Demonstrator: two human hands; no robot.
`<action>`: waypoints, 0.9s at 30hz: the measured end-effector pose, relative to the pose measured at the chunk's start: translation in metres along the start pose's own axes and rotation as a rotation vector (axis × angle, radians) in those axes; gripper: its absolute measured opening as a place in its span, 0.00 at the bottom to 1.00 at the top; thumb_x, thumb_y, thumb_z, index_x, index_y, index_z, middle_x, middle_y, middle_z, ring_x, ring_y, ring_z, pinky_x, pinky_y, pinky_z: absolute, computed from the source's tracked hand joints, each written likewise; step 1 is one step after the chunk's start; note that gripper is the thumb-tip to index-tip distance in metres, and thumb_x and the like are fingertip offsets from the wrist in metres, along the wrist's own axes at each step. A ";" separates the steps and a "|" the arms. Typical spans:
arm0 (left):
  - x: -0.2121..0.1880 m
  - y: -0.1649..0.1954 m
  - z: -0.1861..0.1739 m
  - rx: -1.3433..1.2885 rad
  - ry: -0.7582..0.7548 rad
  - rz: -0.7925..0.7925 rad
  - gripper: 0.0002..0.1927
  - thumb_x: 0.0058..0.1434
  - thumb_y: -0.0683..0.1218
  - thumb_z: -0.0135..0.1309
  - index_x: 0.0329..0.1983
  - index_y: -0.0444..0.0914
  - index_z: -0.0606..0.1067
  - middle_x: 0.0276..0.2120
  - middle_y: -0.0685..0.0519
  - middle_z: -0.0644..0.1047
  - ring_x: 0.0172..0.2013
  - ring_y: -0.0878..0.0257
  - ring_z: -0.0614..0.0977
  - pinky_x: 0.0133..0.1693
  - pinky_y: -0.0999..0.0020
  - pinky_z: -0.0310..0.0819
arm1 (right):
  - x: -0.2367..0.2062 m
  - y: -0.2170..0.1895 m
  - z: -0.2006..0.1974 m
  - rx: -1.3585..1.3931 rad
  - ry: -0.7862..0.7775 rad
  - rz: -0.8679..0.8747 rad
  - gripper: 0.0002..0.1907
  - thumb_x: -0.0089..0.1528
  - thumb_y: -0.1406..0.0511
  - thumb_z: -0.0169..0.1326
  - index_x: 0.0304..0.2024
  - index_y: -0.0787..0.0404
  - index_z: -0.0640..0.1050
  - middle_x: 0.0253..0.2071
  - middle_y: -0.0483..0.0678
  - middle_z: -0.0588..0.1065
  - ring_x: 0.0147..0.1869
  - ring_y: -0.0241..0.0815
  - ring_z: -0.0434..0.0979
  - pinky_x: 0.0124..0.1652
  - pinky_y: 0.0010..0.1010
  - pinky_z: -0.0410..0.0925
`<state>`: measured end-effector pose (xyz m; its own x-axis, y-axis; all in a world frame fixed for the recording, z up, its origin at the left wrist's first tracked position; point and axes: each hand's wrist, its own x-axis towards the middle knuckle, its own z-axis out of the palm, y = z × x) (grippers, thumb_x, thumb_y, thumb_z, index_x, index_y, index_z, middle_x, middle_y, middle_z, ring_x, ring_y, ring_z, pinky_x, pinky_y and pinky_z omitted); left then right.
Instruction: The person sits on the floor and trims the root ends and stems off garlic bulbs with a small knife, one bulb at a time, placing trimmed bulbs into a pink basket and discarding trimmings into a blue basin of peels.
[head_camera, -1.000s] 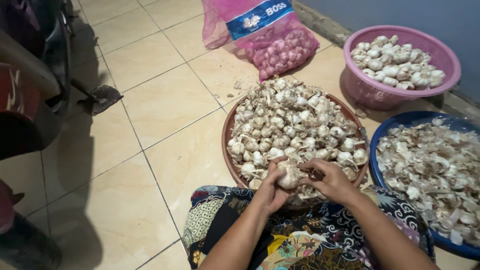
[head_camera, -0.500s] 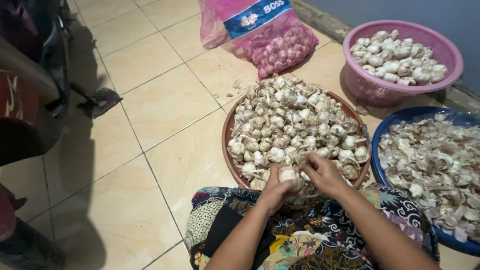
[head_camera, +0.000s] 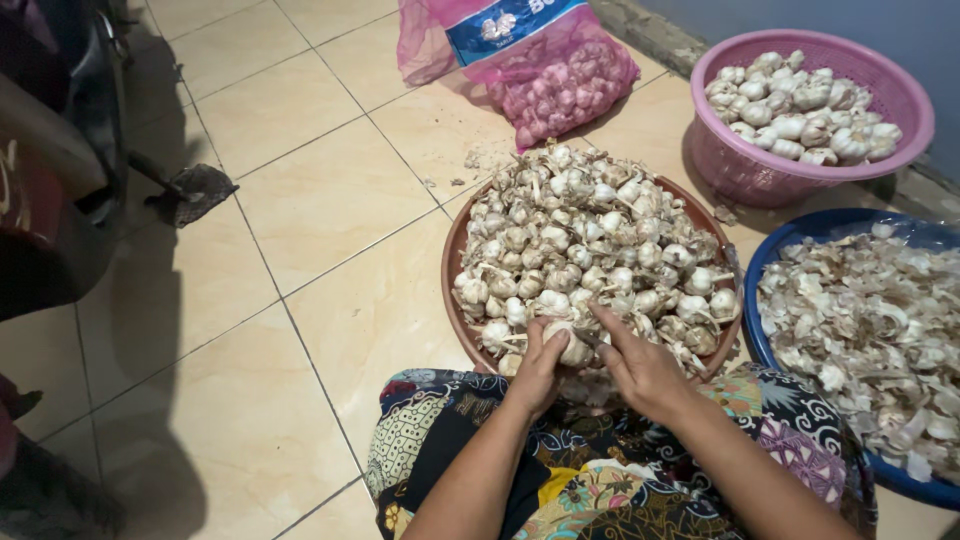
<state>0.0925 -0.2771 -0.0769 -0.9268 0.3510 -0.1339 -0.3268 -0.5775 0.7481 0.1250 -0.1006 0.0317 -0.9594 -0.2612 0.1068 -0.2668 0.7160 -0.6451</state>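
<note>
Nearest, both hands meet over the patterned lap cloth (head_camera: 560, 480): the left hand (head_camera: 537, 372) cups a garlic bulb (head_camera: 572, 347), fingers curled around it, while the right hand (head_camera: 640, 365) pinches at its top with thumb and forefinger. Judged best practice: hold the bulb steady and pull the skin off in short strips. White and papery, the bulb sits at the near rim of the brown tray (head_camera: 452, 262) heaped with garlic. Beyond lie a blue basin (head_camera: 775, 250) of skins, a pink basket (head_camera: 900, 85) and a pink mesh sack (head_camera: 560, 75).
</note>
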 end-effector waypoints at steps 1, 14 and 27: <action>0.000 0.000 -0.001 0.032 0.016 -0.020 0.23 0.69 0.54 0.49 0.61 0.45 0.56 0.53 0.44 0.71 0.46 0.53 0.80 0.43 0.55 0.80 | 0.000 0.000 0.001 -0.023 0.028 -0.032 0.32 0.66 0.60 0.46 0.73 0.42 0.58 0.52 0.62 0.78 0.48 0.61 0.82 0.47 0.47 0.74; 0.006 0.003 -0.017 0.451 0.061 0.126 0.26 0.68 0.56 0.49 0.61 0.43 0.56 0.52 0.46 0.71 0.51 0.61 0.74 0.51 0.64 0.72 | 0.009 0.010 0.017 0.049 -0.009 -0.023 0.29 0.66 0.62 0.48 0.71 0.46 0.63 0.51 0.61 0.79 0.53 0.61 0.81 0.48 0.45 0.74; 0.015 0.007 -0.022 0.544 0.109 0.259 0.26 0.66 0.52 0.55 0.60 0.39 0.57 0.50 0.44 0.72 0.50 0.60 0.74 0.51 0.64 0.72 | 0.028 0.035 0.058 0.301 0.082 0.074 0.19 0.67 0.61 0.45 0.60 0.54 0.68 0.52 0.55 0.77 0.56 0.52 0.79 0.54 0.39 0.69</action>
<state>0.0724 -0.2927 -0.0878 -0.9864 0.1555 0.0526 0.0266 -0.1651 0.9859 0.0941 -0.1199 -0.0315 -0.9826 -0.1542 0.1040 -0.1687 0.5041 -0.8470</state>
